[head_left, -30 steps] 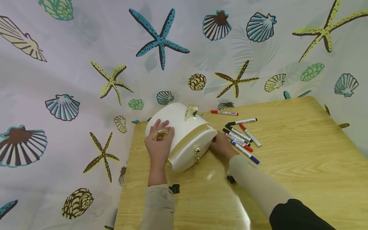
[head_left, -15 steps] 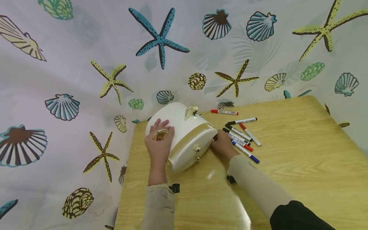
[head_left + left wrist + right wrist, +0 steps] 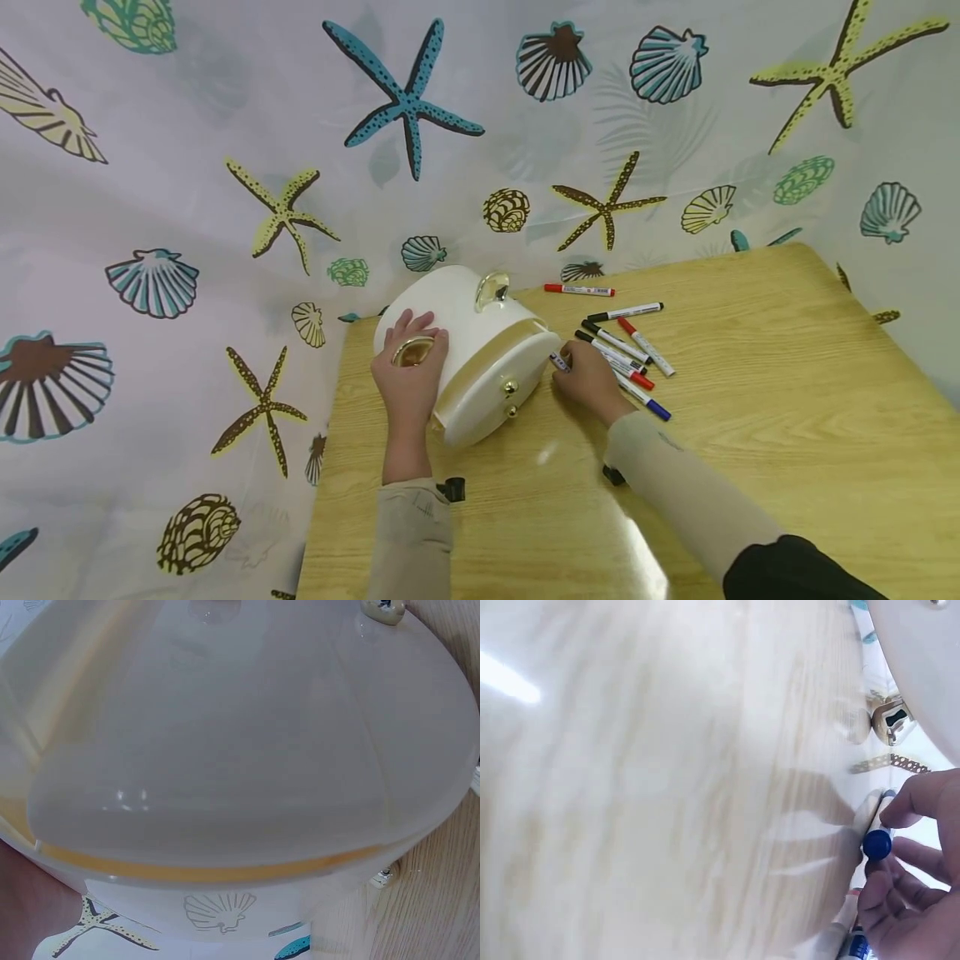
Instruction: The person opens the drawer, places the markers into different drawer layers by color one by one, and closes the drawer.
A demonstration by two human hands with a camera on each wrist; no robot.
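Observation:
A rounded white container (image 3: 468,325) leans on its side at the back left of the table, a yellowish band showing between its body and its lid (image 3: 487,400). Two small gold knobs (image 3: 511,387) sit on the lid. My left hand (image 3: 405,383) holds the body, thumb and fingers about an oval gold fitting (image 3: 412,352). Just right of the lid's edge, my right hand (image 3: 588,382) pinches a marker (image 3: 559,362) between thumb and fingers. In the right wrist view this marker's blue end (image 3: 877,844) faces the camera. The lid's smooth face (image 3: 225,750) fills the left wrist view.
Several markers lie right of my right hand, among them a red-capped one (image 3: 647,346), a black-capped one (image 3: 625,312) and a blue-capped one (image 3: 652,407). Another red marker (image 3: 579,290) lies farther back. A patterned curtain (image 3: 480,108) rises behind the wooden table (image 3: 750,375).
My right hand has drawn slightly right, away from the lid's edge, and a marker now shows at its fingers. The left hand keeps its hold on the container. The head view has shifted slightly.

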